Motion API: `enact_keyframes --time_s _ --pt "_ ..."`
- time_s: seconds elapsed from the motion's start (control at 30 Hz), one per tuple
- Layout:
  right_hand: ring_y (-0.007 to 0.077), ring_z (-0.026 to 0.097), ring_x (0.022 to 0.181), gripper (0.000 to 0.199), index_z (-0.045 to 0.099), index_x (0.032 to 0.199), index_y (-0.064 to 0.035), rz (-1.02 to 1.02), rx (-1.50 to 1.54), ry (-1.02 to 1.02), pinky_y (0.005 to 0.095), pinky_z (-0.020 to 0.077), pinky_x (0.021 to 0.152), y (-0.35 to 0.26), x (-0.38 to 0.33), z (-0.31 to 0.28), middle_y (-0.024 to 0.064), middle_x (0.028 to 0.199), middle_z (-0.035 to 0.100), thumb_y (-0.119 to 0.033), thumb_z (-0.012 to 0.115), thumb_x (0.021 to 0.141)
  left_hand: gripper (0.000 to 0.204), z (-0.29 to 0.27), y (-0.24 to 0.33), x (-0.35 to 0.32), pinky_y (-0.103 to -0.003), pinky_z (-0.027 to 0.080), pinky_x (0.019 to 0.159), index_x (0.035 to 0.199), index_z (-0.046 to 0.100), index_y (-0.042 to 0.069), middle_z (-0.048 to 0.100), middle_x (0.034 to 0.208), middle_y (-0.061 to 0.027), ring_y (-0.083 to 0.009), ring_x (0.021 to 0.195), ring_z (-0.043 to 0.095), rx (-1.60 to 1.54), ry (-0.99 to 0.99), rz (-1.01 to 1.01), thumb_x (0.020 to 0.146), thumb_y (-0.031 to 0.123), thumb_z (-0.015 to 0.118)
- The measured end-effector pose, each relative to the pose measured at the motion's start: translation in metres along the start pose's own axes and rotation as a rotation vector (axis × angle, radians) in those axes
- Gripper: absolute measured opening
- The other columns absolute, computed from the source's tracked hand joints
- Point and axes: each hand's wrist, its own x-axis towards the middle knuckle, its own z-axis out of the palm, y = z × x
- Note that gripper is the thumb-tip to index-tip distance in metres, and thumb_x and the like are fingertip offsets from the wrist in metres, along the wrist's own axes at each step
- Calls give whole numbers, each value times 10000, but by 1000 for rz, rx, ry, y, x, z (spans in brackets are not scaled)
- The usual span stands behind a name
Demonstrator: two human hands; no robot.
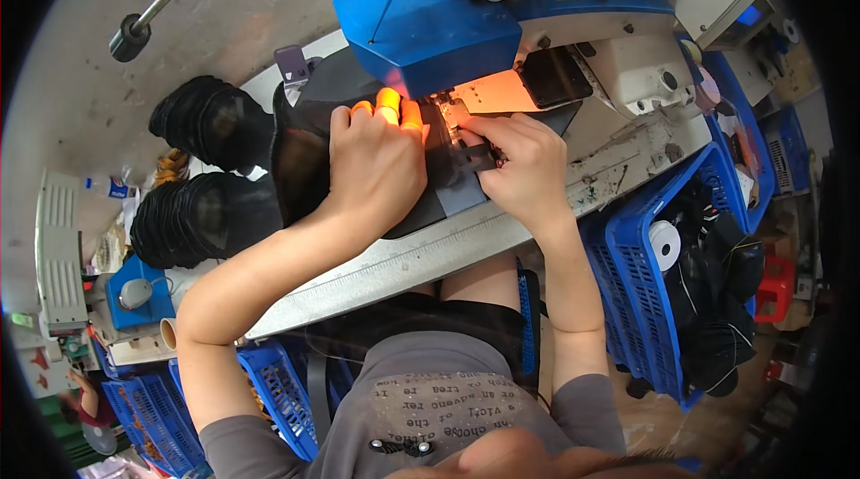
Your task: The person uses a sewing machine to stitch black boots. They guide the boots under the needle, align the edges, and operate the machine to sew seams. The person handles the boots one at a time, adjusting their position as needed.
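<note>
A sewing machine with a blue head (430, 27) stands over the pale work table (358, 269). Its lamp throws an orange glow around the needle area (451, 112). My left hand (376, 161) lies on black material (309, 157) left of the needle, fingers stretched toward the machine and brightly lit at the tips. Close to the presser foot, my right hand (524, 157) is closed in a pinch on a small black strip (479, 157). The strip's far end is hard to make out. Part of the material is hidden beneath both hands.
Two stacks of black pieces (210, 125) (202, 219) rest left of the machine. A dark phone-like slab (555, 76) lies on the machine bed. Blue crates (640, 300) (278, 389) flank me; the right one holds black pieces and a white spool (665, 244).
</note>
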Motion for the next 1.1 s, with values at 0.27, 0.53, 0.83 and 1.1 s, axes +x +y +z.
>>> enact_keyframes --time_s 0.27,0.53,0.83,1.1 --pt "253 576 633 504 738 965 -82 -152 102 -153 362 461 584 -12 2 -5 58 715 656 40 566 508 107 22 -14 12 -406 443 741 860 681 12 636 798 -162 -327 771 595 -172 132 31 825 112 667" --pt "254 631 711 355 722 904 -90 -152 10 -173 373 497 651 -9 0 -1 64 725 659 -11 600 580 183 -16 -32 7 -496 443 844 1004 642 -22 650 908 -194 -357 899 630 -162 -329 188 869 94 601" --pt "223 607 643 327 701 866 -72 -211 17 -101 347 451 582 -2 -3 2 42 663 626 -25 618 554 411 -35 -34 0 -387 430 759 1180 590 -47 621 1050 -193 -301 829 572 18 -566 412 927 277 579" --pt "218 587 599 331 696 857 -68 -215 38 -62 345 434 552 -2 -5 3 30 622 598 -25 622 537 429 -15 -39 -15 -364 451 800 1225 620 -5 633 1182 -128 -277 954 590 -149 -155 421 871 236 643"
